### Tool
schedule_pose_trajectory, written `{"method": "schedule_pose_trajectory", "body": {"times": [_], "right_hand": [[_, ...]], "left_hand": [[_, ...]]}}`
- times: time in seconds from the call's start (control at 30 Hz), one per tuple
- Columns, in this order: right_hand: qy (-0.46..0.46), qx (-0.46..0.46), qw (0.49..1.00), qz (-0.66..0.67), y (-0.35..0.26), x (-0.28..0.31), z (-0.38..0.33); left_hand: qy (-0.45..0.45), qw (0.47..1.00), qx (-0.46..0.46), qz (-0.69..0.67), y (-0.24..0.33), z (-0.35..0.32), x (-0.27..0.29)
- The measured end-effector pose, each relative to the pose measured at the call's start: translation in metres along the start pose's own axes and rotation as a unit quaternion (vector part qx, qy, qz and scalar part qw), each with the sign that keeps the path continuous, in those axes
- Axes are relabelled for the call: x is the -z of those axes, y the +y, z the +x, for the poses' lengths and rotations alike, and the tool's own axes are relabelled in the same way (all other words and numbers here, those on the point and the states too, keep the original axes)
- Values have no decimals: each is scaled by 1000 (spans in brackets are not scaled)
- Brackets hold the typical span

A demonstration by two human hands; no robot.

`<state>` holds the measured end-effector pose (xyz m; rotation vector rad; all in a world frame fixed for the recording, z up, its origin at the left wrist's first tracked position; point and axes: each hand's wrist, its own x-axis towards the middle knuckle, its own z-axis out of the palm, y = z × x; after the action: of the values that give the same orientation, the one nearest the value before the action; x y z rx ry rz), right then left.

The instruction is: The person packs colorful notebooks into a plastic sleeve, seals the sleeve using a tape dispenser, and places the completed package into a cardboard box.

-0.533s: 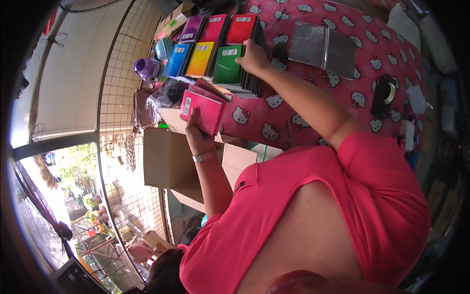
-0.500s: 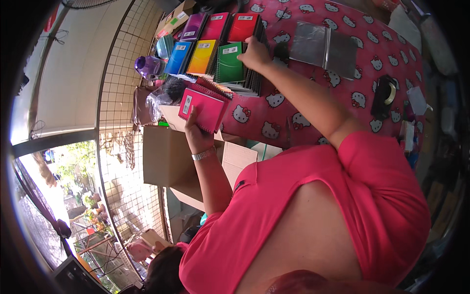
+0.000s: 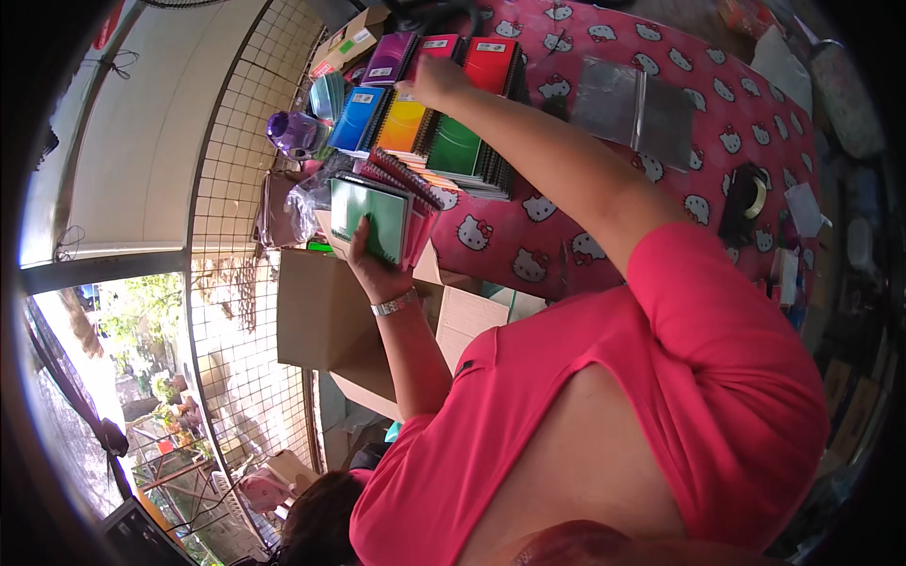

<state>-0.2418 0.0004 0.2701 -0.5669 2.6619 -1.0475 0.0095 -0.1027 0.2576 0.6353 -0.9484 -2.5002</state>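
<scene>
My left hand (image 3: 379, 264) grips a small stack of spiral notebooks, thumb across the cover. On top is a green notebook (image 3: 363, 212); a pink notebook (image 3: 421, 226) shows beneath it. Stretched over the table, my right hand (image 3: 439, 83) is at the upper edge of the yellow notebook (image 3: 402, 127), in front of the pink notebook pile (image 3: 440, 44). Its fingers are bent and blurred, so their hold is unclear. Around it are piles topped by purple (image 3: 389, 58), red (image 3: 490, 64), blue (image 3: 357, 120) and green notebooks (image 3: 455, 149).
A pink patterned cloth (image 3: 528, 255) covers the table. Clear plastic sleeves (image 3: 634, 111) and a tape dispenser (image 3: 747, 203) lie to the right. Left of the piles stands a purple container (image 3: 291, 134). An open cardboard box (image 3: 321, 307) is below my left hand, beside a wire grille (image 3: 250, 377).
My right hand has moved left from the green pile to the yellow one. A green notebook now lies on top of the pink one in my left hand.
</scene>
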Motion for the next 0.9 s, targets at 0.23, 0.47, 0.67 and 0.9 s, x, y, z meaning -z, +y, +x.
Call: {"method": "schedule_pose_trajectory", "body": {"times": [0.23,0.47,0.67,0.9], "right_hand": [[179,-60,972,-140,2,-45,3],[-56,248,933,254,-82,13,10],[-249,265,921,-140,-134,-26,57],[-219,282,860,-363,-89,-86,126]], "left_hand": [[-10,999,15,-51,12,6,41],[-11,999,-45,16,25,8,24],[-8,995,-92,-29,19,9,4],[1,1000,-26,6,0,-17,28]]}}
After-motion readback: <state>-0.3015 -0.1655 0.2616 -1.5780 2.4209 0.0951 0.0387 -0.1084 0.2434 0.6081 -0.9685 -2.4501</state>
